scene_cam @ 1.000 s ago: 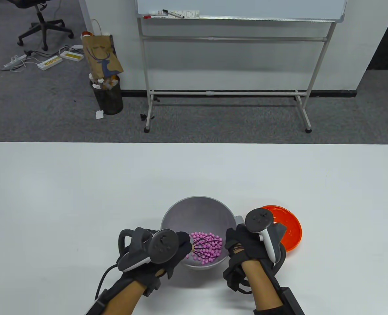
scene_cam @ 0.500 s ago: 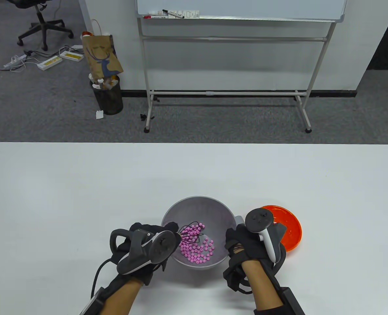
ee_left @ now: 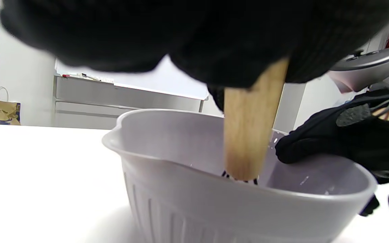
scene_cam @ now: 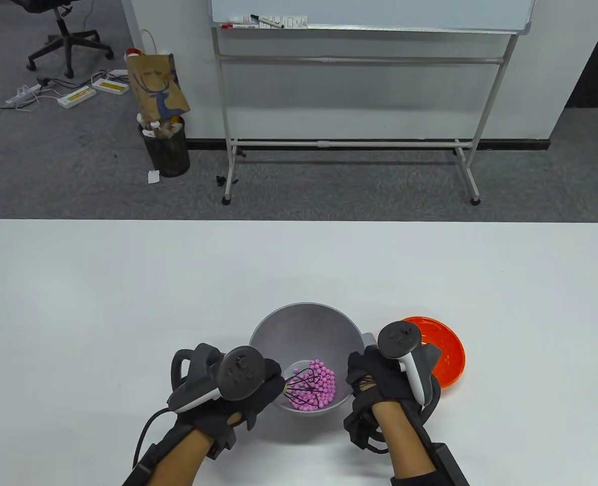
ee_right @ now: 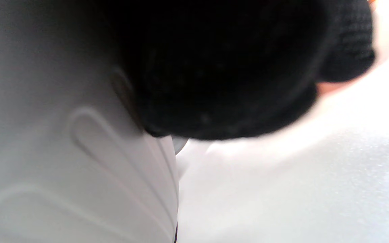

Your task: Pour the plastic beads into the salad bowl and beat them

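Note:
A grey salad bowl [scene_cam: 304,324] stands near the table's front edge, tipped toward me, with pink plastic beads [scene_cam: 315,392] gathered in its near side. My left hand [scene_cam: 258,392] grips the wooden handle [ee_left: 248,131] of a whisk whose black wire head [scene_cam: 304,383] sits among the beads. In the left wrist view the handle points down into the bowl [ee_left: 187,199]. My right hand [scene_cam: 367,377] holds the bowl's right rim. The right wrist view shows the bowl's ribbed outer wall [ee_right: 73,162] close up, with the dark glove [ee_right: 221,67] against it.
An empty orange plate [scene_cam: 445,354] lies just right of the bowl, partly behind my right hand. The white table [scene_cam: 127,293] spreads wide to the left and far side. Beyond it stand a whiteboard frame [scene_cam: 349,142] and a waste bin [scene_cam: 167,149].
My left hand has swung the whisk from the bowl's left wall back toward the near side. The beads have bunched together again near the front. My right hand has stayed on the rim.

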`<state>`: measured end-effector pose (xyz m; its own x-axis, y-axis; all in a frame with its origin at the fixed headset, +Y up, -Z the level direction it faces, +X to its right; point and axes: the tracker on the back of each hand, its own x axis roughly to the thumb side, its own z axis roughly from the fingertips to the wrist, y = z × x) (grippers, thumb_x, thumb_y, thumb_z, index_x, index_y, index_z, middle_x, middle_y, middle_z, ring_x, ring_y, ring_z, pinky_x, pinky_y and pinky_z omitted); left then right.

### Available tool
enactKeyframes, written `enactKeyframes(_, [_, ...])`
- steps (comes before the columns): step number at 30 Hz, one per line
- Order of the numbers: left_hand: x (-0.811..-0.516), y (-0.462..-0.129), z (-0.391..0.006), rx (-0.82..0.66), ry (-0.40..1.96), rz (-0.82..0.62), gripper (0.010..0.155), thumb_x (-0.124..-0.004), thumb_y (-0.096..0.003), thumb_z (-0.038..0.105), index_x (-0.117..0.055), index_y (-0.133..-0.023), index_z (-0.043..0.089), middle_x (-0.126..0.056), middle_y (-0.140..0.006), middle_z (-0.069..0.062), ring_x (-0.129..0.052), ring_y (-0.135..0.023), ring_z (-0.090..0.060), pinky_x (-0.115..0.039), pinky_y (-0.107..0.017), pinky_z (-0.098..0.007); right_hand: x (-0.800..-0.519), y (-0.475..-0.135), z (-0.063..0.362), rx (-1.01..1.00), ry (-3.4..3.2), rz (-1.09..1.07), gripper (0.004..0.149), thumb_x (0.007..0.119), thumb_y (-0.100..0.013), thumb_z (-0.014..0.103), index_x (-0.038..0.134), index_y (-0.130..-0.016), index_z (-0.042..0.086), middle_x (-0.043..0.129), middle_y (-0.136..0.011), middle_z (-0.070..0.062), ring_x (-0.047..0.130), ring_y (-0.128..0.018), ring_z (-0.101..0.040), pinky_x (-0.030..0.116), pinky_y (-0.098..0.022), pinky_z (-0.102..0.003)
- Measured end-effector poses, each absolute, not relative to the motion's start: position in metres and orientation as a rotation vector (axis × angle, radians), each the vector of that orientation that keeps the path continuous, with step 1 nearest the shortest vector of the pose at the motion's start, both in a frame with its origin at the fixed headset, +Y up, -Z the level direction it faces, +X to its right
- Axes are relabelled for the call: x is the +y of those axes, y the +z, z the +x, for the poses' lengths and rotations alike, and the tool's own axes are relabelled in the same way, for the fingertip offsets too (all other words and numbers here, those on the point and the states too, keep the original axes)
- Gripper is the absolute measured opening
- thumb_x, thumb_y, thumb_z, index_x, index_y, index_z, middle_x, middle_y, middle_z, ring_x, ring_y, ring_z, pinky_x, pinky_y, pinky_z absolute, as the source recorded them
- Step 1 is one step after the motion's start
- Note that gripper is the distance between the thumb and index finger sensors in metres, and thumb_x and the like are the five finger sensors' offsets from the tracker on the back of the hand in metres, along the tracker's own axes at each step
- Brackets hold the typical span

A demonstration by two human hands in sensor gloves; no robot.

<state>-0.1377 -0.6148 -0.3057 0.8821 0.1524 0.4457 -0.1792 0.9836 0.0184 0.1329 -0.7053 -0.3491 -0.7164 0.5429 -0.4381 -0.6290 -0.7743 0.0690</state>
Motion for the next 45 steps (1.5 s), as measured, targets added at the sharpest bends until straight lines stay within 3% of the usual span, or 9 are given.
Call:
enactKeyframes(5, [-0.628, -0.308, -0.131, -0.425, 0.172, 0.139, 0.043, -0.083, -0.0446, 0.058, -0.096, -0.076, 0.032, -0.103, -0.018, 0.012, -0.100, -0.011, -0.010, -0.091, -0.029, -0.036, -0.705, -0.349, 0.133, 0.281, 2.420, -0.530, 0.055, 0.077, -0.048, 0.047, 0.084, -0.082, 0.004, 0.104, -0.039, -0.007, 0.104, -0.003, -0.013, 0.088, -0.020, -0.036])
enactKeyframes(15, [-0.629, -0.312, -0.138, -0.330, 0.050, 0.305, 0.047, -0.088, -0.0411, 0.060, -0.094, -0.079, 0.033, -0.103, -0.017, 0.012, -0.099, -0.010, -0.010, -0.091, -0.029, -0.036, -0.705, -0.349, 0.133, 0.281, 2.419, -0.526, 0.055, 0.077, -0.048, 0.047, 0.084, -0.082, 0.004, 0.104, -0.038, -0.007, 0.104, -0.003, -0.013, 0.088, -0.020, -0.036])
enactKeyframes(20, [-0.622, -0.312, -0.145, -0.314, 0.010, 0.300, 0.046, -0.089, -0.0403, 0.059, -0.094, -0.078, 0.034, -0.103, -0.016, 0.011, -0.099, -0.011, -0.011, -0.090, -0.029, -0.037, -0.705, -0.349, 0.133, 0.283, 2.419, -0.527, 0.055, 0.077, -0.048, 0.047, 0.084, -0.082, 0.004, 0.104, -0.039, -0.007, 0.104, -0.003, -0.014, 0.088, -0.020, -0.036])
enactKeyframes(23, [-0.615, -0.310, -0.144, -0.319, -0.022, 0.246, 0.042, -0.090, -0.0406, 0.059, -0.099, -0.072, 0.032, -0.104, -0.016, 0.011, -0.099, -0.010, -0.011, -0.090, -0.029, -0.037, -0.705, -0.349, 0.133, 0.284, 2.419, -0.527, 0.055, 0.077, -0.048, 0.047, 0.084, -0.082, 0.004, 0.104, -0.039, -0.007, 0.104, -0.003, -0.013, 0.088, -0.020, -0.036])
enactKeyframes(27, [-0.604, -0.302, -0.137, -0.346, -0.060, 0.188, 0.042, -0.091, -0.0408, 0.058, -0.099, -0.071, 0.030, -0.103, -0.015, 0.010, -0.099, -0.010, -0.011, -0.090, -0.029, -0.037, -0.706, -0.349, 0.133, 0.282, 2.419, -0.526, 0.055, 0.077, -0.048, 0.047, 0.084, -0.082, 0.004, 0.104, -0.039, -0.007, 0.104, -0.003, -0.014, 0.088, -0.020, -0.036])
enactKeyframes(32, [-0.598, -0.298, -0.135, -0.445, 0.088, 0.047, 0.042, -0.089, -0.0425, 0.057, -0.099, -0.071, 0.028, -0.103, -0.016, 0.010, -0.099, -0.010, -0.010, -0.091, -0.029, -0.036, -0.706, -0.349, 0.133, 0.284, 2.419, -0.527, 0.055, 0.077, -0.048, 0.047, 0.084, -0.082, 0.004, 0.104, -0.039, -0.007, 0.104, -0.003, -0.014, 0.088, -0.020, -0.036])
enactKeyframes(39, [-0.618, -0.306, -0.128, -0.432, 0.168, 0.118, 0.042, -0.087, -0.0436, 0.058, -0.098, -0.073, 0.030, -0.103, -0.017, 0.012, -0.099, -0.011, -0.010, -0.091, -0.029, -0.036, -0.705, -0.349, 0.133, 0.283, 2.422, -0.529, 0.055, 0.077, -0.048, 0.047, 0.084, -0.082, 0.004, 0.104, -0.038, -0.007, 0.104, -0.003, -0.014, 0.088, -0.020, -0.036])
enactKeyframes(45, [-0.627, -0.312, -0.130, -0.347, 0.079, 0.226, 0.045, -0.087, -0.0427, 0.060, -0.095, -0.077, 0.032, -0.103, -0.018, 0.012, -0.099, -0.011, -0.010, -0.090, -0.029, -0.036, -0.705, -0.349, 0.133, 0.284, 2.421, -0.525, 0.055, 0.077, -0.048, 0.047, 0.084, -0.082, 0.004, 0.104, -0.039, -0.007, 0.104, -0.003, -0.014, 0.088, -0.020, -0.036])
